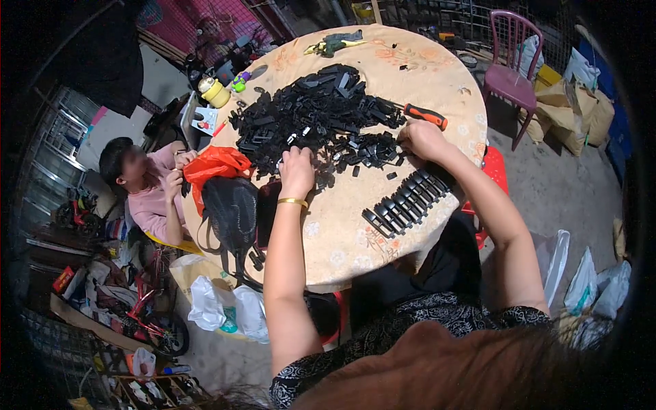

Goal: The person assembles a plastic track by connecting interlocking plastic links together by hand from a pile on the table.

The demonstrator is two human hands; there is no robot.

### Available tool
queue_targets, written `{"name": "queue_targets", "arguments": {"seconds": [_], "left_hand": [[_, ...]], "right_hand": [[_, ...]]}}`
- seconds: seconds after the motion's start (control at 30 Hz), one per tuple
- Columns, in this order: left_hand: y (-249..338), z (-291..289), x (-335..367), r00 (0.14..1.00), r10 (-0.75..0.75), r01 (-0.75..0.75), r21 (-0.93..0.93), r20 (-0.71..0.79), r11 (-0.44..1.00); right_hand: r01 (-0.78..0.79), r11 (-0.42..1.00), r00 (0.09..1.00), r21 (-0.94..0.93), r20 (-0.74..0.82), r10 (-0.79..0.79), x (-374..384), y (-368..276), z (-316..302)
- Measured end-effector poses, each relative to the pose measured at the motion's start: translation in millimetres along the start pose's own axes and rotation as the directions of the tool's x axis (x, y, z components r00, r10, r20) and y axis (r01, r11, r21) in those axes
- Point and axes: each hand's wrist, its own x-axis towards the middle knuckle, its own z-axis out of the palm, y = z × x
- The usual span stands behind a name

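Nearest on the bench (329, 256), toward its right side, lies a row of black pieces (407, 203), set side by side. The row's long axis slants from near left to far right, while each piece lies crosswise to that line. Its far right end comes close to the right forearm, so the right hand (422, 139) is nearer to it than the left; from the right hand the row lies on the near side, and from the left hand (297, 172) it lies to the right and a little nearer.

A black bag (231, 212) rests to the left of the left forearm, with a red plastic bag (217, 166) just beyond it. The two hands are well apart. The left one is bent over the near edge of the heap of loose black parts (311, 109), fingers curled down; whether they pinch a part cannot be told. The right one, fingers drawn together, is at the right end of a thinner scatter of small black parts (369, 149); its grip too is hidden.

The heap spreads beyond the left hand, and leftward and farther from the right. Just past the right hand lies a screwdriver (425, 117) with an orange and black handle. Farthest on the bench is a dark green and yellow object (335, 44).
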Motion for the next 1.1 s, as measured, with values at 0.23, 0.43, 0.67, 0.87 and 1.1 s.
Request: {"name": "queue_targets", "arguments": {"seconds": [0.23,0.43,0.67,0.87,1.1], "left_hand": [[4.4,-4.3,-1.7,0.997,0.05,-0.054,-0.065,-0.063,0.996],[9.8,-6.4,2.9,0.975,0.028,-0.115,-0.39,-0.223,0.914],[16.3,-4.7,8.6,0.97,-0.243,0.131,-0.893,0.025,0.431],[26.8,-5.9,4.8,0.887,-0.144,0.311,-0.798,0.439,-0.516],[54.3,-9.0,-10.7,0.903,0.108,0.413,-0.771,0.416,-0.485]], "right_hand": [[0.16,0.945,0.975,-0.287,-0.106,-0.197,-7.0,-6.4,4.8],[0.251,0.924,0.962,-0.29,-0.033,-0.272,-2.6,-2.6,-2.4],[-0.002,0.967,0.985,0.256,-0.168,0.047,-3.3,-9.9,-22.9],[0.184,0.899,0.94,0.397,-0.338,-0.044,-7.8,-60.1,-29.1],[0.286,0.835,0.895,0.469,-0.442,-0.059,-2.5,-91.6,-20.9]]}}
